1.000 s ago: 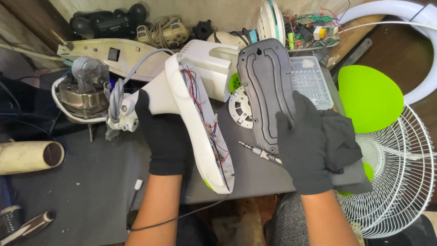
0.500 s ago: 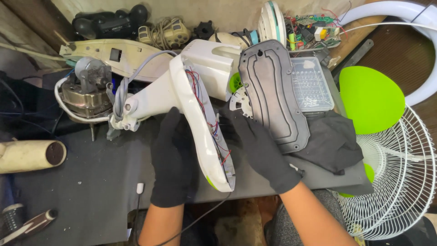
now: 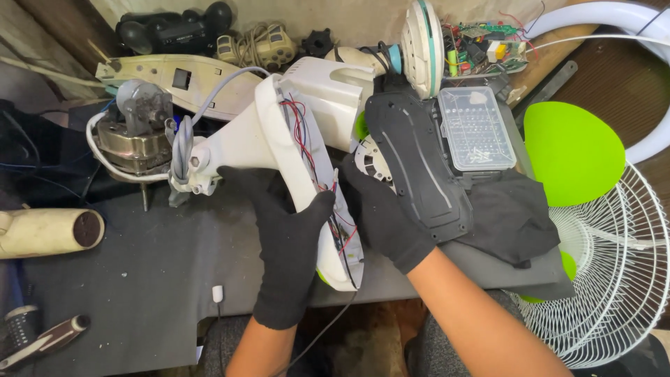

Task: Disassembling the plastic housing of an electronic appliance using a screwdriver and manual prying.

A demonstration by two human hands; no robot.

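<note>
Two black-gloved hands work on a white plastic fan housing (image 3: 293, 167), opened along one edge to show red and black wires inside. The housing lies tilted across a dark grey surface (image 3: 139, 279). The left hand (image 3: 289, 244) has its grip closed around the housing's lower part. The right hand (image 3: 387, 220) presses against the housing's open edge; its fingertips are hidden, so I cannot tell whether its grip is closed. Right of the housing lies a curved black plastic cover (image 3: 419, 167), ribbed and matte. Beyond that sits a clear lidded box (image 3: 476, 129) of small bits, too tiny to make out. A white wire fan guard (image 3: 614, 279) is cut off at the far right.
</note>
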